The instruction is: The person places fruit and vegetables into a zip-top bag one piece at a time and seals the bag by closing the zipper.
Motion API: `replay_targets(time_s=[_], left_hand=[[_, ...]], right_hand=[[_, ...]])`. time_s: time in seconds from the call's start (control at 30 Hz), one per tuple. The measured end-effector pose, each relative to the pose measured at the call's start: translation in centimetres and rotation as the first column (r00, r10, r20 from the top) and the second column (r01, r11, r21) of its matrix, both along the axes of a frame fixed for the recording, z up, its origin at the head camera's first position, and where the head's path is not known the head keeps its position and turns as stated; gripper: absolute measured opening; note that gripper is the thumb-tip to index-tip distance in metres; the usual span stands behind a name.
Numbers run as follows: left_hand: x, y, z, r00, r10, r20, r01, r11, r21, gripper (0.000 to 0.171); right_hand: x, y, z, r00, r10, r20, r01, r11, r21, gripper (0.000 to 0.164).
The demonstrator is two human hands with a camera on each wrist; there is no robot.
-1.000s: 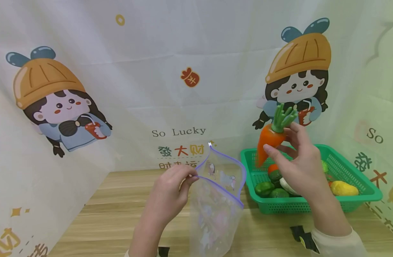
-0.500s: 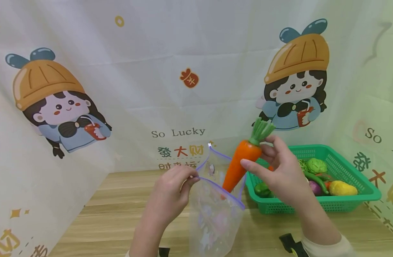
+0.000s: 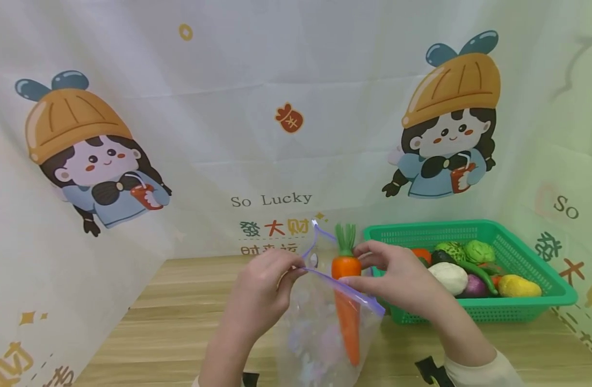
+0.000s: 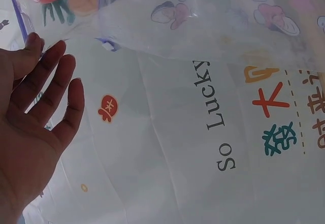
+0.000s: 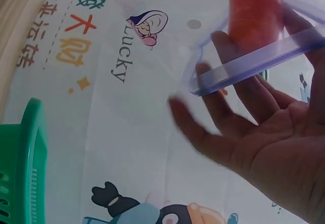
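Note:
A toy carrot (image 3: 346, 266) with a green top stands nearly upright in the mouth of a clear zip bag (image 3: 310, 333); its lower part shows through the plastic. My right hand (image 3: 404, 277) holds the carrot near its top, thumb in front and fingers on the far side. In the right wrist view, the bag's purple zip edge (image 5: 254, 64) crosses in front of the right fingers, and the carrot looks blurred behind plastic. My left hand (image 3: 262, 293) pinches the near zip edge at the bag's left corner. The carrot's green leaves (image 4: 58, 10) appear through the plastic in the left wrist view.
On the right stands a green basket (image 3: 484, 314) of toy vegetables, among them a white one (image 3: 448, 277), a yellow one (image 3: 519, 286) and a green cabbage (image 3: 479, 251). A printed cloth (image 3: 218, 140) hangs behind the wooden table (image 3: 165, 317).
My right hand has brought the carrot left from above the basket and lowered it, tip first, into the bag. The left hand keeps its pinch on the bag's edge.

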State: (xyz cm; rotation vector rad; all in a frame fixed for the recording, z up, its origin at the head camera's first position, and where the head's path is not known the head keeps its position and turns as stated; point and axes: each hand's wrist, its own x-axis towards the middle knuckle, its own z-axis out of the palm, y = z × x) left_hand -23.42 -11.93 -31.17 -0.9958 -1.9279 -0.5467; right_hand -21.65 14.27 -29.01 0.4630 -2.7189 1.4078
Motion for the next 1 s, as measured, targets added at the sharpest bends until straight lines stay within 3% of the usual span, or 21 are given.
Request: replay_targets(time_s=[0.27,0.43,0.57,0.63,0.67,0.77,0.87,1.0], left_hand=[[0.0,0.2,0.1,1.000,-0.006,-0.005,0.006,1.000,-0.012,0.013],[0.0,-0.3,0.1,1.000,-0.002,-0.015,0.002,1.000,0.009,0.009],[-0.3,-1.1,0.2,0.999,-0.004,-0.044,0.006,0.999,0.053,0.010],[-0.4,-1.6,0.3,0.999,0.006,-0.053,-0.001,0.997,0.081,0.012],[-0.5,-1.9,0.3,0.999,0.012,-0.051,-0.007,0.996,0.094,0.014],[-0.6,-2.5,0.3,0.999,0.050,-0.022,-0.047,0.993,0.104,0.013],[-0.7,-2.9,0.2,0.995,0.086,0.056,-0.090,0.994,0.067,0.010],[-0.6,-3.0,0.2,0.978,0.104,0.180,-0.108,0.994,0.009,0.005]], right_hand=[[-0.1,-0.1,-0.2,0.983,0.167,-0.077,-0.159,0.983,0.093,0.032],[-0.1,-0.1,0.0,0.988,0.101,-0.117,-0.096,0.994,0.046,0.031],[0.2,0.0,0.1,0.972,0.002,-0.236,-0.013,0.999,-0.043,0.020],[0.2,0.0,-0.1,0.936,-0.028,-0.351,-0.005,0.996,-0.094,0.014],[0.1,0.0,-0.2,0.907,-0.044,-0.420,-0.003,0.994,-0.110,0.013],[-0.5,0.2,-0.6,0.780,-0.058,-0.623,-0.025,0.992,-0.124,0.015],[-1.2,0.8,-1.0,0.684,-0.038,-0.729,-0.051,0.994,-0.100,0.018],[-2.1,1.6,-1.5,0.598,0.056,-0.800,-0.112,0.994,-0.014,0.022]])
